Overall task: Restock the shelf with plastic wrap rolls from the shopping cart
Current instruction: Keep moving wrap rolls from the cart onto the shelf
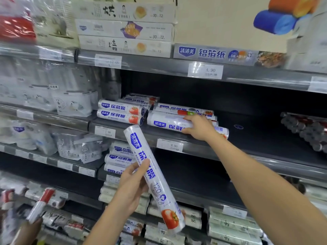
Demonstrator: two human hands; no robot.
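Two rolls: right hand (200, 128) clasps the shelved roll (168, 123), lying sideways on the shelf (265, 133); left hand (131, 184) grips the tilted roll (159, 190) below.

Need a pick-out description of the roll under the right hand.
Middle dark shelf, just above the 9.90 price tag. It is the frontmost plastic wrap roll of the right-hand stack, lying sideways; only it has the right hand round it.
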